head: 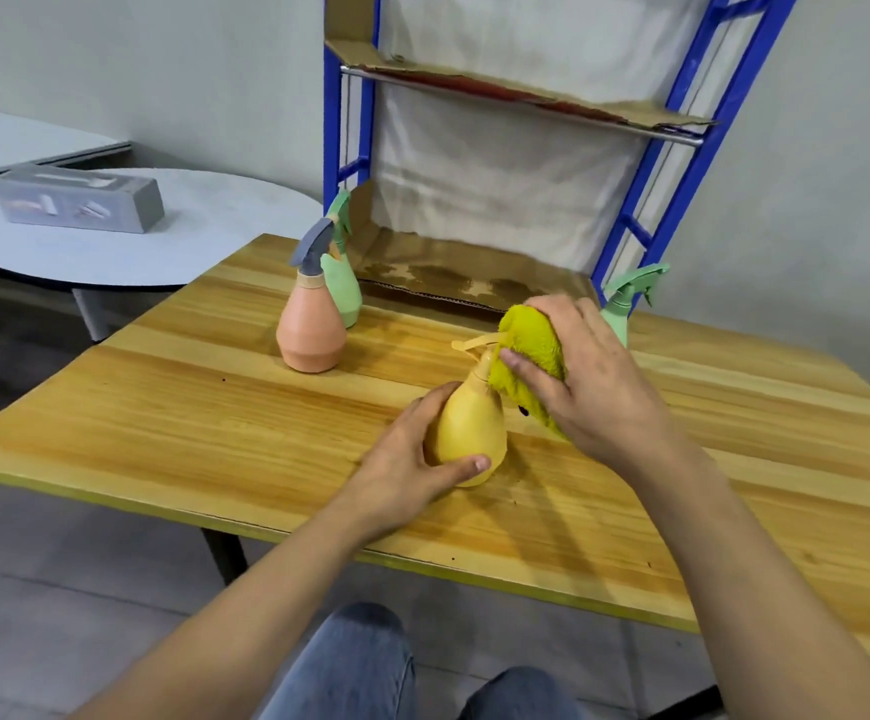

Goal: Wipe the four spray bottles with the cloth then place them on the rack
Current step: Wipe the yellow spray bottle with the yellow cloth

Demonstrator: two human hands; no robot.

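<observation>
Blue-jeaned knees (350,662) sitting nearest, below wooden counter (215,407) edge. Left grip (412,454) curling round belly of yellow pear-shaped plastic spray bottle (469,423), standing upright at counter centre. Right grip (589,376) clutching fuzzy yellow-green cloth (531,345), pressing it against bottle's nozzle. Pink spray bottle with grey nozzle (311,330) and green spray bottle (342,288) standing far left; second green spray bottle (625,298) far right, beside blue metal rack (331,122).
</observation>
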